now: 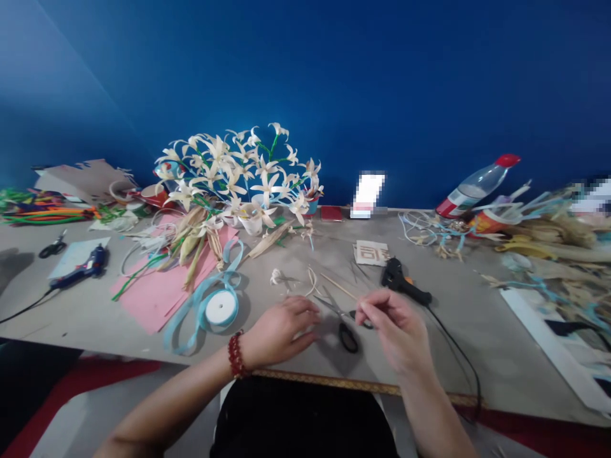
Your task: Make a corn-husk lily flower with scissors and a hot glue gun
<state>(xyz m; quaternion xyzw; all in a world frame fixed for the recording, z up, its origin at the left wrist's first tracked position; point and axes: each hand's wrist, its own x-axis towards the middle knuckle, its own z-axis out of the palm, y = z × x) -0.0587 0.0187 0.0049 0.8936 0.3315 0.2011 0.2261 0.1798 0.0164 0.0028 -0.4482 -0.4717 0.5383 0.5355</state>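
My left hand [289, 327], with a red bead bracelet [235, 353] at the wrist, is over the table, palm down, its fingers stretched and slightly apart. To its right, my right hand [398, 324] has thumb and fingers closed in a pinch. A thin wooden stick [338, 286] runs up to its fingertips; whether it is gripped or lies behind them I cannot tell. Scissors with black handles [349, 337] lie between the hands, partly covered by the right one. Cream-coloured strips [311, 280] and a small white curled piece [275, 276] lie beyond my left fingers.
White flowers [267, 181] on green stems stand in cups at the back. A ribbon roll [221, 307] and pink paper [147, 299] lie left. A black glue gun [401, 280] with trailing cable, a tilted bottle [477, 184] and husks are right; a blue glue gun [86, 267] lies far left.
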